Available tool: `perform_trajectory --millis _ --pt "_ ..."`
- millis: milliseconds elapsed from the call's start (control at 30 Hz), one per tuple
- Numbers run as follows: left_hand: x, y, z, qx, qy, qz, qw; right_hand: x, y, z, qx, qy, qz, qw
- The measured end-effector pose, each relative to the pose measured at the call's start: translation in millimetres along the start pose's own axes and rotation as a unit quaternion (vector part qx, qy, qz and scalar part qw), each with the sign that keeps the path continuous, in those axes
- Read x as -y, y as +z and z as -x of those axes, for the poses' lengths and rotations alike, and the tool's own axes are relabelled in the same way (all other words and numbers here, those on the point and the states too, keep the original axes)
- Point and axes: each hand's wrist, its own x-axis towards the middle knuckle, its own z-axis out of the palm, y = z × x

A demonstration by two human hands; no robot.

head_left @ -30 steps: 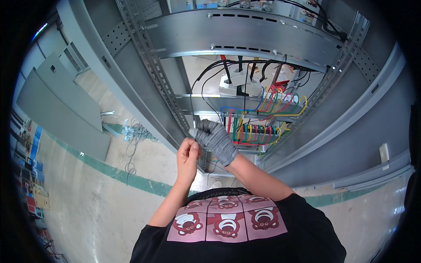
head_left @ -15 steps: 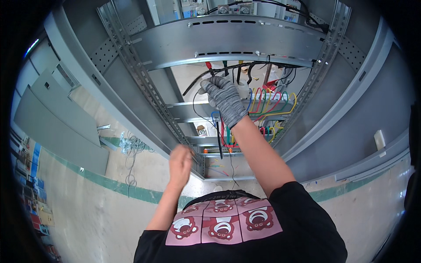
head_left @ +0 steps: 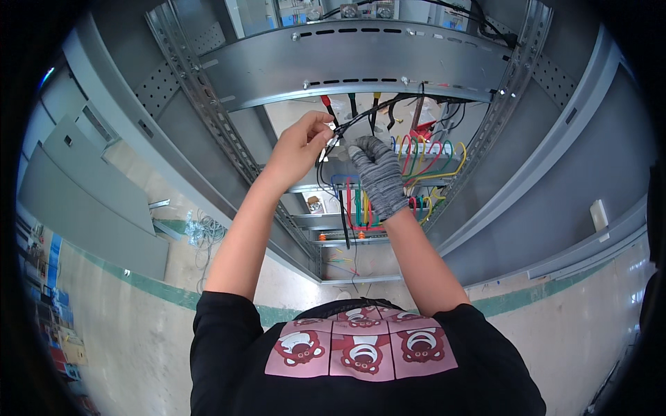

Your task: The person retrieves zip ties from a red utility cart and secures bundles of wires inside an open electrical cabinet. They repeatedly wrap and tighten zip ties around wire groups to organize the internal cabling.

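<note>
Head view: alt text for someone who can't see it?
Bare left hand and grey-gloved right hand close together at a black cable bundle inside a grey metal cabinet. Red, green, yellow and blue wires loop near the right hand.

Pretty shiny pale floor (head_left: 152,333), green stripe (head_left: 166,292) running across it, messy grey cable tangle (head_left: 202,238) just lying left of the cabinet (head_left: 361,61).
</note>
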Motion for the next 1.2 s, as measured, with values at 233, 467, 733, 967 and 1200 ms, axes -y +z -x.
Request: perform_trajectory --millis 233,467,733,967,1200 --pt "-21 -6 -18 0.109 -0.095 0.065 0.987 10 5 2 0.031 0.018 -0.002 0.999" --pt "-18 -9 -30 0.145 -0.052 -0.033 0.988 -1 15 1 0.022 0.005 -0.05 0.998" --pt "-23 -10 -36 0.176 -0.016 -0.04 0.984 -13 7 -14 0.033 0.045 -0.123 0.991" --pt "-31 -11 -36 0.186 0.01 -0.004 0.983 17 0 -15 0.072 0.104 -0.121 0.985" --pt "-31 -9 -30 0.179 -0.002 0.017 0.984 17 -8 -14 0.121 0.122 -0.205 0.963"
